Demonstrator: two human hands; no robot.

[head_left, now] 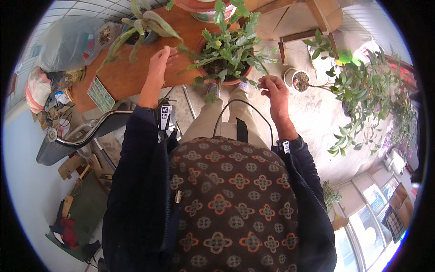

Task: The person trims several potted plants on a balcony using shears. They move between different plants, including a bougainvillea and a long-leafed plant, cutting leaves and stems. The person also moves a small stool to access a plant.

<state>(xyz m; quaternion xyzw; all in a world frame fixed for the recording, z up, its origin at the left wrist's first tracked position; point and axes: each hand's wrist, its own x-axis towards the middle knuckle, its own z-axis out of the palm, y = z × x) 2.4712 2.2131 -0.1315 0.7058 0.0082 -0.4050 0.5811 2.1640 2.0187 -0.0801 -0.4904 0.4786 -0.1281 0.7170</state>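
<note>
A leafy plant with flat, jagged green stems [233,45] grows in a round reddish-brown pot [233,82] at the front edge of the brown wooden table [131,80]. To its left, over the table, my left hand [159,65] is raised with its fingers loosely apart and nothing visible in them. My right hand [273,87] is just right of the plant, apart from the pot. Its thumb and fingertips are pinched together; whatever may be between them is too small to make out. A trailing cactus [144,26] in a blue pot stands beyond my left hand.
A green patterned tray [100,95] lies at the table's left edge, above a black chair with metal arms [90,131]. A wooden stool [283,45] stands at the far right. Nearby is a white pot [297,80] on the floor, beside a large leafy plant [367,90].
</note>
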